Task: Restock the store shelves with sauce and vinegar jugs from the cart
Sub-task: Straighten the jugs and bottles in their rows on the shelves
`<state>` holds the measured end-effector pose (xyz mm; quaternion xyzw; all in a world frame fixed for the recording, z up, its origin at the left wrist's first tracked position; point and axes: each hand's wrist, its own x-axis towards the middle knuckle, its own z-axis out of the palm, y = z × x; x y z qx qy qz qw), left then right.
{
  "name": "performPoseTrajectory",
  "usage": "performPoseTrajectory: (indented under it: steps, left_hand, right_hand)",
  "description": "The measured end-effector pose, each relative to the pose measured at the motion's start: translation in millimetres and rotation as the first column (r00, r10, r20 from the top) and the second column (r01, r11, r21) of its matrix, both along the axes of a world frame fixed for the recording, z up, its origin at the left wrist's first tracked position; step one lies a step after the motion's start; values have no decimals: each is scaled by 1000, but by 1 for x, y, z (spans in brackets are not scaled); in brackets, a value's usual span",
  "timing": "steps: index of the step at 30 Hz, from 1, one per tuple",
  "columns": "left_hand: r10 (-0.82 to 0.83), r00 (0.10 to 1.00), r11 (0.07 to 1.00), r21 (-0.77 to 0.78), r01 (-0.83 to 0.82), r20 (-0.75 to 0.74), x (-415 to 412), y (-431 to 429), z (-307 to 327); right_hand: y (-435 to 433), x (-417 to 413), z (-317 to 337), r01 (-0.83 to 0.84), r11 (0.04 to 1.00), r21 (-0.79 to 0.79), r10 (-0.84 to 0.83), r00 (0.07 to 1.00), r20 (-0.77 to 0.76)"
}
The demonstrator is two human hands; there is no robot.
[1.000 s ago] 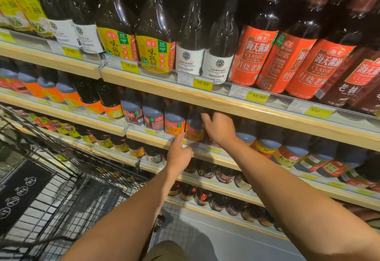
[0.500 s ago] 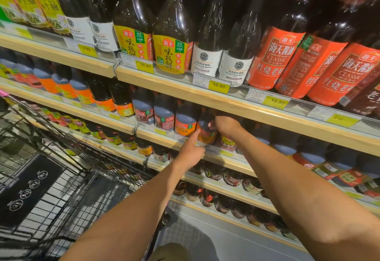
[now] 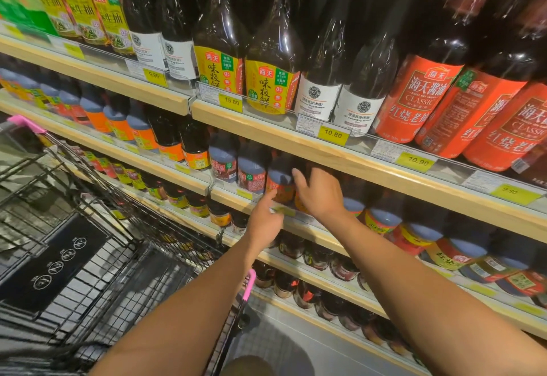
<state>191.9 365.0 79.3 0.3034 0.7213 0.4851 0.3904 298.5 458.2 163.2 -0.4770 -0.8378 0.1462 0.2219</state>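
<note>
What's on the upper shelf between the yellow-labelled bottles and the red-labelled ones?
Two dark white-labelled bottles stand there, behind the 10.80 price tag, as the head view shows.

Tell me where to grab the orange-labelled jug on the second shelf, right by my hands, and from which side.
Probably grip the orange-labelled jug round its shoulder, coming straight from the front: the upper shelf board hangs close over it, and the neighbouring jug stands tight beside it.

Left hand (image 3: 265, 219) outstretched, forefinger extended, right hand (image 3: 322, 195) outstretched, thumb splayed
</note>
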Motion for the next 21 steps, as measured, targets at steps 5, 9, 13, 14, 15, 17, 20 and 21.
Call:
performPoseTrajectory:
  steps: [5, 9, 13, 14, 15, 17, 20, 21]
  left_hand:
    - [105, 994, 994, 14, -106, 13, -29, -4, -4]
    - [160, 987, 987, 5, -160, 29, -52, -3, -4]
    - [146, 989, 989, -2, -147, -10, -69, -2, -5]
    - [132, 991, 991, -10, -132, -13, -72, -2, -5]
    - [116, 993, 993, -23, -116, -7, -75, -1, -4]
    - [72, 997, 996, -47, -71, 19, -80, -1, -5]
    - [8, 999, 997, -72, -5, 37, -86, 1, -5]
    - [-5, 999, 997, -71, 8, 38, -87, 1, -5]
  right_hand:
    - [-2, -31, 5, -94, 996, -10, 93, 996, -7]
    - [0, -66, 12, -96, 987, -126, 99, 995, 15]
    - [-2, -98, 12, -150, 962, -227, 157, 987, 16]
    - [-2, -105, 10, -149, 953, -266, 158, 987, 12]
    - [-2, -112, 7, -138, 942, -306, 146, 989, 3]
    - [-1, -125, 3, -99, 908, -407, 94, 995, -32]
    - [7, -140, 2, -74, 819, -569, 18, 994, -104]
    - [11, -143, 1, -84, 778, -623, 9, 992, -123]
